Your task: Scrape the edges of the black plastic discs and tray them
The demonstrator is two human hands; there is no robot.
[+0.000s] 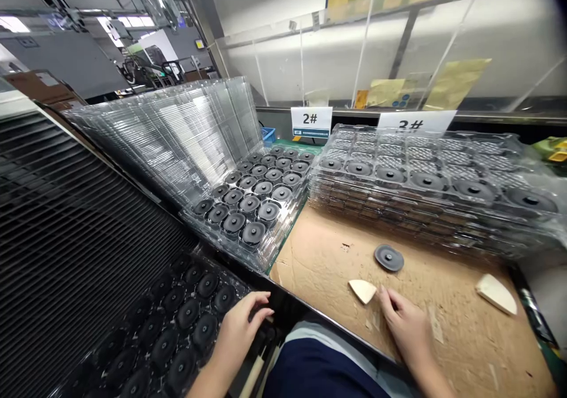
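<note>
Left of our cardboard-covered tabletop [460, 339] lies a plastic tray [212, 262] of black discs. Our left grip [241, 333] curls loosely at its near edge, holding nothing visible. Our half-open right grip [407, 333] sits just beside a cream wedge [362, 290]; we cannot tell if they touch. A black disc [388, 258] lies beyond.

Workbench top covered in scuffed brown cardboard [447, 333]. Seen from its middle: round dark grey disc [388, 258] toward 12 o'clock, cream wedge [362, 290] at 9, second cream wedge [496, 293] at 3. Stack of clear plastic trays [425, 191] along far edge, holding round black parts.
</note>
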